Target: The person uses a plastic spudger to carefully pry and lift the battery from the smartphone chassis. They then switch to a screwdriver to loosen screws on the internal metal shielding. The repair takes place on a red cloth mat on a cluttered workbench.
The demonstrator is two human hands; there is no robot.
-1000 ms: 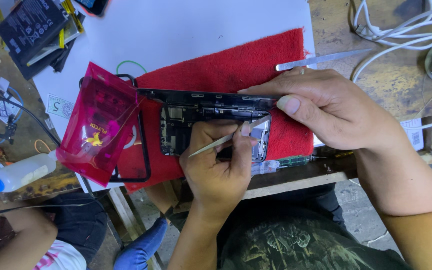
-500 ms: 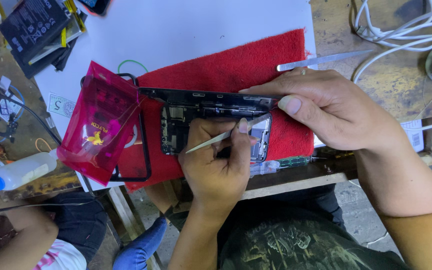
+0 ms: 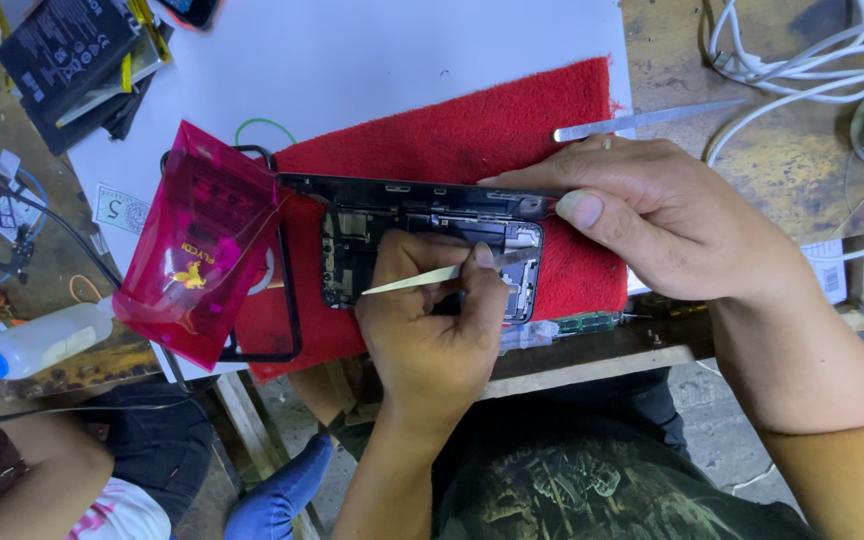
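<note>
Both hands work the opened phone [image 3: 432, 255]: right hand [image 3: 672, 215] clamps its frame to steady it. Left hand [image 3: 432, 330] pinches tweezers [image 3: 422, 278], tip seemingly probing inside.

**Opened phone and pale pry tool on the red mat**

Opened phone [image 3: 422, 250]: black, rear cover off, circuit boards and metal shields exposed, lying flat at centre frame on the red mat with its long side running left to right. Far long edge appears as a raised dark strip reaching towards right of centre. Lower right part hidden under fingers.

Pry tool [image 3: 414, 280]: thin, pale, pointed sliver, nearly level, tip aimed left over the phone's left half, rear end pinched at centre frame and touching the interior.
</note>
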